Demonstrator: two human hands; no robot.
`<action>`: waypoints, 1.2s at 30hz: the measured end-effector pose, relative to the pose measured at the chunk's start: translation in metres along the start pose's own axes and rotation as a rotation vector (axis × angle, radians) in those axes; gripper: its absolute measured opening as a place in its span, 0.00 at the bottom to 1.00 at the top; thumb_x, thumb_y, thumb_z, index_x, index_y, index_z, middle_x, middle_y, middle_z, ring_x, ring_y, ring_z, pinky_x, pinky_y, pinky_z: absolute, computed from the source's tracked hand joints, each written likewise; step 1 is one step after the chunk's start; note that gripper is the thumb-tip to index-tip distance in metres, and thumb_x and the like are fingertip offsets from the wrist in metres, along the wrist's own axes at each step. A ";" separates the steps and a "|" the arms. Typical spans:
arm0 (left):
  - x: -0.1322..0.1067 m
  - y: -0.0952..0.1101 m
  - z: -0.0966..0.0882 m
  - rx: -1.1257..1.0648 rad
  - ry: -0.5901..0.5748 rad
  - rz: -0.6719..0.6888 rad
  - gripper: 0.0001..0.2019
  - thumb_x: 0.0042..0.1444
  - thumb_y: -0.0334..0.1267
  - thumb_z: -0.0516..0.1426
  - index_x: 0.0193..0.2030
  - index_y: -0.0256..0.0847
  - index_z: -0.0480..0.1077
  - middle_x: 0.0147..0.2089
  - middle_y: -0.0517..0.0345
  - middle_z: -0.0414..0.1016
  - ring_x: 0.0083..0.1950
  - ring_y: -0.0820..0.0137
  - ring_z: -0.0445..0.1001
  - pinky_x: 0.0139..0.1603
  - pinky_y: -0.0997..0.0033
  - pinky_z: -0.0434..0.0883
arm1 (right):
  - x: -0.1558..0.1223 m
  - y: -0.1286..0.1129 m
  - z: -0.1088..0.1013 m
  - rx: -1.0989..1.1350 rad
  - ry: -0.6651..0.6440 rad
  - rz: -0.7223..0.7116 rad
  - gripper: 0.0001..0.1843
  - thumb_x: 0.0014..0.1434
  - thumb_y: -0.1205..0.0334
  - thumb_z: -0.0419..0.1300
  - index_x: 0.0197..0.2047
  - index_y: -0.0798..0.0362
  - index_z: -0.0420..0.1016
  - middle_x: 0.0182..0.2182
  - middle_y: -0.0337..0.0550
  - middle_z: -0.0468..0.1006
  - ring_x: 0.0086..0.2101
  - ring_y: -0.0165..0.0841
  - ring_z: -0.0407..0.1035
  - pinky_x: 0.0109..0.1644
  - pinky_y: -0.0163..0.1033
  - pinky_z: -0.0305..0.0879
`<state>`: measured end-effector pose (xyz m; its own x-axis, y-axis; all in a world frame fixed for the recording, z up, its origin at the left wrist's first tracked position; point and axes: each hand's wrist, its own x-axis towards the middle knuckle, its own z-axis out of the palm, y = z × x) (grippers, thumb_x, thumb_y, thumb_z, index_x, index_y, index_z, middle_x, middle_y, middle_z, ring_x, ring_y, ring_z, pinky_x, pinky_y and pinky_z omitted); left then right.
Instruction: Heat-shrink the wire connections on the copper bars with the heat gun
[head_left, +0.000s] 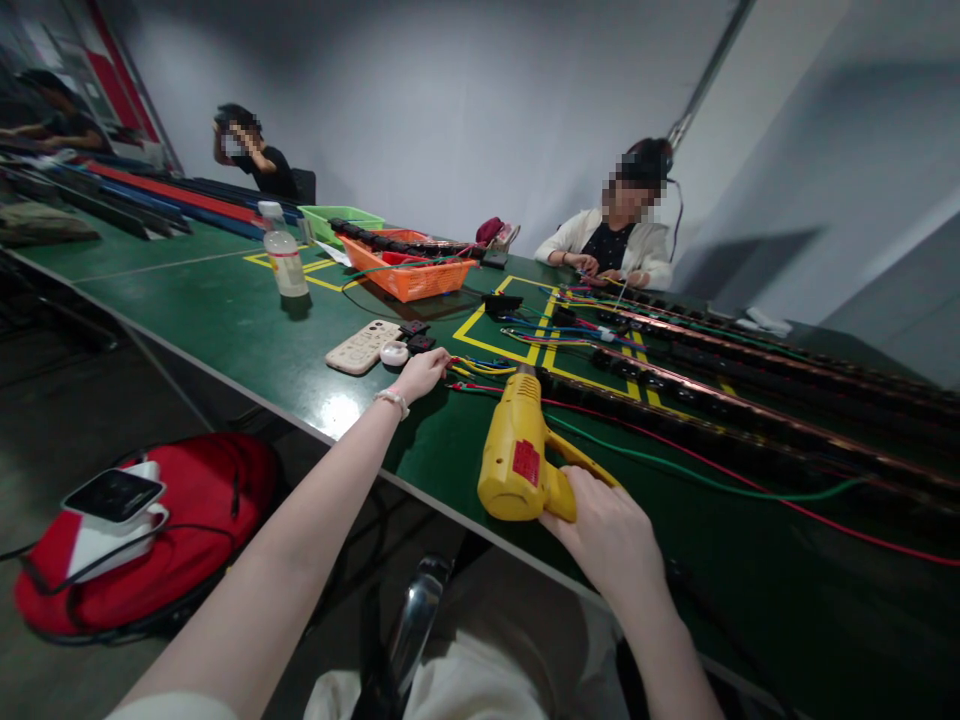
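A yellow heat gun (513,450) with a red label is gripped by its handle in my right hand (606,520). Its nozzle points away from me, over a bundle of coloured wires (487,368). My left hand (421,376) is closed around the left ends of those wires, its fingertips pinched together. From the bundle, a long dark busbar strip (645,408) runs off to the right. Loose red and green wires (697,462) trail along the table beside it. Close by my left hand lie a phone in a patterned case (364,347) and a small round white item (394,353).
On the green table (217,310) stand a bottle (283,255), an orange basket (405,283) and a green basket (341,214). More copper-coloured strips (720,385) fill the right side. Across the table a person (626,225) handles wires. A red stool (217,490) is at lower left.
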<state>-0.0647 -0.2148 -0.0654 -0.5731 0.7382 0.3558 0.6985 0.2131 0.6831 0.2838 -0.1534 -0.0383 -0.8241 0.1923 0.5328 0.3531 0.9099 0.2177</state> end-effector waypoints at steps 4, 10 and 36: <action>0.000 0.001 -0.001 0.007 0.000 -0.007 0.13 0.60 0.39 0.45 0.31 0.38 0.67 0.28 0.58 0.72 0.31 0.72 0.68 0.34 0.74 0.61 | 0.005 -0.014 -0.001 0.033 -0.028 0.002 0.21 0.50 0.51 0.66 0.41 0.54 0.65 0.31 0.38 0.74 0.31 0.34 0.69 0.37 0.38 0.56; 0.000 0.001 0.000 0.026 -0.003 -0.009 0.14 0.61 0.41 0.45 0.31 0.38 0.67 0.28 0.58 0.71 0.30 0.72 0.67 0.34 0.74 0.61 | 0.015 -0.037 0.001 0.121 -0.091 0.016 0.21 0.50 0.52 0.66 0.41 0.53 0.65 0.32 0.39 0.73 0.33 0.35 0.69 0.38 0.39 0.55; -0.001 0.004 -0.004 -0.050 -0.012 0.023 0.13 0.58 0.41 0.46 0.33 0.37 0.67 0.29 0.57 0.70 0.32 0.72 0.65 0.34 0.74 0.62 | 0.027 -0.042 0.002 0.205 -0.171 0.003 0.20 0.53 0.49 0.64 0.43 0.52 0.66 0.35 0.40 0.75 0.36 0.35 0.70 0.41 0.39 0.55</action>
<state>-0.0634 -0.2173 -0.0605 -0.5516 0.7504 0.3642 0.6888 0.1636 0.7062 0.2462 -0.1854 -0.0346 -0.8922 0.2385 0.3835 0.2730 0.9613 0.0372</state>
